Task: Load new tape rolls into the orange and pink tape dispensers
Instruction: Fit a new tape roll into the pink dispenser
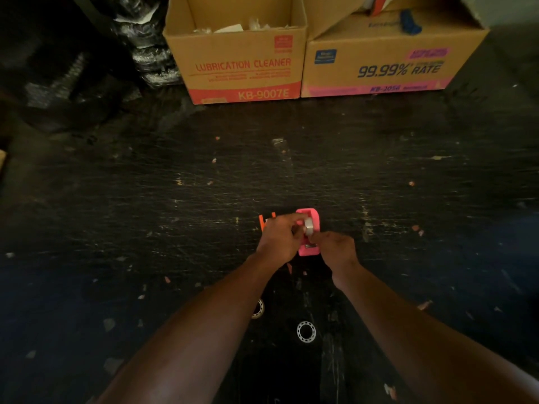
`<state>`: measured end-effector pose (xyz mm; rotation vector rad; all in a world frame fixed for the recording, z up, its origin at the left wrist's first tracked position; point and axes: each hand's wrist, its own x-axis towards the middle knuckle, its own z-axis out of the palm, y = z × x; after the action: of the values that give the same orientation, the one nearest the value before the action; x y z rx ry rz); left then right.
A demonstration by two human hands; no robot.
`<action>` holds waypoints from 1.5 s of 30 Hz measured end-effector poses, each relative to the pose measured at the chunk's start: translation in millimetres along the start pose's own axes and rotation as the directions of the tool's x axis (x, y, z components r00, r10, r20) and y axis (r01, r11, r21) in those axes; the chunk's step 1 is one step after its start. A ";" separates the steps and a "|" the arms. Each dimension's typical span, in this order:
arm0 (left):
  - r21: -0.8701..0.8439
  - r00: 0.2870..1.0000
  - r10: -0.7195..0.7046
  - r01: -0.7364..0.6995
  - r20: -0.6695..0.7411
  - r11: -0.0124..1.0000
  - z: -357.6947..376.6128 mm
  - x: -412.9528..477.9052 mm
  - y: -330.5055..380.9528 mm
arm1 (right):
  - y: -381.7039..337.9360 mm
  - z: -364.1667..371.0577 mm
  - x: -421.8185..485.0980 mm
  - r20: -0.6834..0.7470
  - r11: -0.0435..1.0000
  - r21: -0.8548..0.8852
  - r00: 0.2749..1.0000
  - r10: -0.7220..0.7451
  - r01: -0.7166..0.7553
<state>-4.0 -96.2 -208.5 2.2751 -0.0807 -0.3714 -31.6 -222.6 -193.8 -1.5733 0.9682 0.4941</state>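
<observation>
The pink tape dispenser stands on the dark scratched table in the middle of the view. A clear tape roll sits in it. My left hand grips the roll from the left and hides most of the orange tape dispenser, of which only the left edge shows. My right hand pinches at the roll's near side, apparently on the tape end, beside the dispenser's cutter.
Two empty white tape cores lie near me between my forearms. Two cardboard boxes stand at the far edge. Black wrapped bundles fill the far left. Small paper scraps dot the table.
</observation>
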 end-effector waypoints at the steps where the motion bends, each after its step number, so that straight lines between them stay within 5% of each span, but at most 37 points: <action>1: 0.000 1.000 -0.004 0.004 0.006 1.000 -0.4 -0.3 0.4 | 2.5 -0.3 -1.4 -0.006 1.000 0.002 1.000 -0.021 0.021; 12: 0.031 0.999 -0.041 0.042 -0.020 0.999 3.1 1.1 3.8 | 24.5 -2.8 -14.5 -0.117 0.991 0.002 0.985 -0.130 0.131; 20: 0.132 0.988 0.119 -0.132 0.100 0.982 -3.9 -1.1 -2.1 | 32.1 -1.9 -23.3 -0.144 0.922 -0.191 0.920 -0.365 0.336; 28: 0.189 0.992 0.113 -0.122 0.062 0.974 -1.1 1.6 2.2 | 41.1 3.8 -22.9 -0.225 0.939 -0.167 0.915 -0.334 0.302; 34: 0.186 0.991 0.117 -0.128 0.068 0.974 1.8 0.5 0.9 | 46.9 5.6 -29.1 -0.206 0.992 0.062 0.974 -0.099 0.114; 45: 0.226 0.986 0.143 -0.159 0.083 0.961 2.5 1.3 2.1 | 46.4 9.8 -25.0 -0.159 0.990 0.097 0.984 -0.085 0.101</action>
<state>-3.4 -99.6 -208.9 2.4670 -0.3464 -0.3717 -81.0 -205.2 -205.0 -1.5714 1.0153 0.2544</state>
